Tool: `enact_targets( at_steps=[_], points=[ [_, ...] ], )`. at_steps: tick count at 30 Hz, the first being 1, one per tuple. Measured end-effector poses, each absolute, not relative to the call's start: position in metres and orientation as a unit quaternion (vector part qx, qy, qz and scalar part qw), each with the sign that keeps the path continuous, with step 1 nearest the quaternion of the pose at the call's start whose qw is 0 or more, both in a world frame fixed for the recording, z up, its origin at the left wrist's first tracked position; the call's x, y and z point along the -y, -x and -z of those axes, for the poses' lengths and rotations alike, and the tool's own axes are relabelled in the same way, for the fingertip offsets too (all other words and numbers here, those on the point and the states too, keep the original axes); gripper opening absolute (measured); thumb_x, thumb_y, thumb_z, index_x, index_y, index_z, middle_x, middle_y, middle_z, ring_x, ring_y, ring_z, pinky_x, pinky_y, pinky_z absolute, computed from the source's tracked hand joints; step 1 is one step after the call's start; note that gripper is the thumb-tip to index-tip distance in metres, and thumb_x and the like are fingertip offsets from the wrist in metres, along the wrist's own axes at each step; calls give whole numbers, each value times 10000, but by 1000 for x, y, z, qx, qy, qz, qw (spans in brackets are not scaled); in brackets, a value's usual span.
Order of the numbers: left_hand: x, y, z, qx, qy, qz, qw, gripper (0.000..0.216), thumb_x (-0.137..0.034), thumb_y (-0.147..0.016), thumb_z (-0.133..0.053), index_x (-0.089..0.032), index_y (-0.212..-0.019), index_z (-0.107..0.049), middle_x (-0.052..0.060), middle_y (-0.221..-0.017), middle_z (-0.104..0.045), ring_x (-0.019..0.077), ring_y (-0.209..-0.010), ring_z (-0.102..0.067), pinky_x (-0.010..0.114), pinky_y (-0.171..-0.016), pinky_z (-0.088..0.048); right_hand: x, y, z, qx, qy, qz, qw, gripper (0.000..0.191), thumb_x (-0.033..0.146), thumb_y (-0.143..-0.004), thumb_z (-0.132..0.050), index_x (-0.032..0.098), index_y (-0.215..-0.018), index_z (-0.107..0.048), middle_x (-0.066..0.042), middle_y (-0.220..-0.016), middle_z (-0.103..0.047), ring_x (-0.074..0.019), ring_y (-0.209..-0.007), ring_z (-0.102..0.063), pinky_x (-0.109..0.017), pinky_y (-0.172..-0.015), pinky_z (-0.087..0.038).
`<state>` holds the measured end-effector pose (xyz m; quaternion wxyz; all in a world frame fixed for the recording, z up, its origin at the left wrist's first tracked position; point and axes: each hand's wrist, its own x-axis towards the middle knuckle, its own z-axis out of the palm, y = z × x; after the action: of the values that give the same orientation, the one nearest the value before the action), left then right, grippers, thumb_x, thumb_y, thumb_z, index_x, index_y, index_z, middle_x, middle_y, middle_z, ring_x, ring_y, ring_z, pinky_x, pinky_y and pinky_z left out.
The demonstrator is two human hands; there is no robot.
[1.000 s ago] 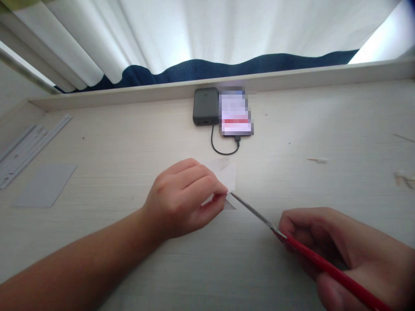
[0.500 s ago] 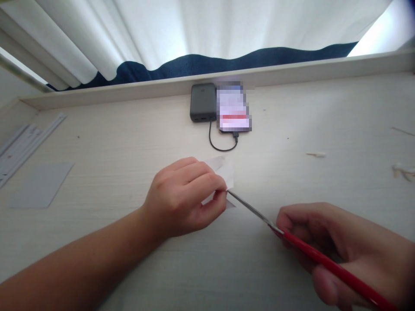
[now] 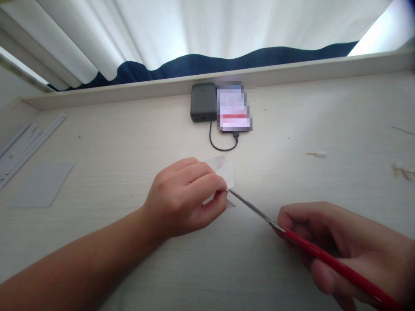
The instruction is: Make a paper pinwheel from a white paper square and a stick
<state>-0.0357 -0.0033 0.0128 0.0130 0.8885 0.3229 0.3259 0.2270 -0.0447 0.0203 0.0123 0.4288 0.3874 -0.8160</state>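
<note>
My left hand (image 3: 188, 196) is closed in a pinch on a small piece of white paper (image 3: 228, 172), mostly hidden behind the fingers. A corner of the paper shows below the fingertips. In my right hand (image 3: 343, 242) is a pair of scissors (image 3: 324, 258) with red handles, the fingers wrapped round them. The metal blades lie close together and point up and left. Their tips reach the paper's edge just beside my left fingertips; I cannot tell whether they touch it.
At the back, a black power bank (image 3: 203, 103) is joined by a short cable (image 3: 223, 150) to a phone (image 3: 234, 106). A grey sheet (image 3: 43, 185) and paper strips (image 3: 26, 149) lie at left. Small scraps (image 3: 316, 154) lie at right. A white curtain (image 3: 210, 30) hangs behind the ledge.
The scissors' tips have shifted very slightly to the right, and my right thumb has moved a little. My left hand and the paper are almost unmoved.
</note>
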Motion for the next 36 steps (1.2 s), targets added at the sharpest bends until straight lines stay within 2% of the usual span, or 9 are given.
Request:
enact_targets(
  at_steps=[4, 11, 29, 36],
  points=[
    [4, 35, -12, -323, -887, -328, 14, 92, -105, -715, -667, -189, -727, -630, 1, -669, -654, 133, -622, -602, 263, -565, -481, 42, -223, -30, -375, -472, 797, 32, 460, 535, -667, -760, 160, -851, -568, 26, -686, -573, -49, -468, -488, -153, -433, -406],
    [3, 36, -11, -309, -896, -318, 16, 91, -111, -732, -661, -192, -765, -634, 4, -692, -669, 135, -637, -612, 261, -581, -489, 43, -220, -31, -390, -505, 768, 53, 371, 479, -734, -732, 168, -780, -535, 67, -522, -514, -61, -424, -499, -137, -394, -347],
    [4, 37, -11, -307, -899, -313, 23, 88, -100, -720, -682, -174, -757, -652, 9, -700, -675, 133, -655, -607, 258, -605, -493, 42, -219, -34, -426, -496, 754, 68, 383, 528, -787, -661, 165, -797, -540, 52, -550, -495, -60, -451, -451, -147, -409, -313],
    [3, 36, -12, -306, -898, -315, 25, 103, -84, -686, -705, -156, -744, -660, 13, -691, -672, 134, -645, -604, 260, -601, -494, 41, -217, -37, -462, -504, 727, 62, 320, 464, -804, -667, 171, -762, -548, 46, -576, -493, -57, -465, -447, -141, -417, -314]
  ],
)
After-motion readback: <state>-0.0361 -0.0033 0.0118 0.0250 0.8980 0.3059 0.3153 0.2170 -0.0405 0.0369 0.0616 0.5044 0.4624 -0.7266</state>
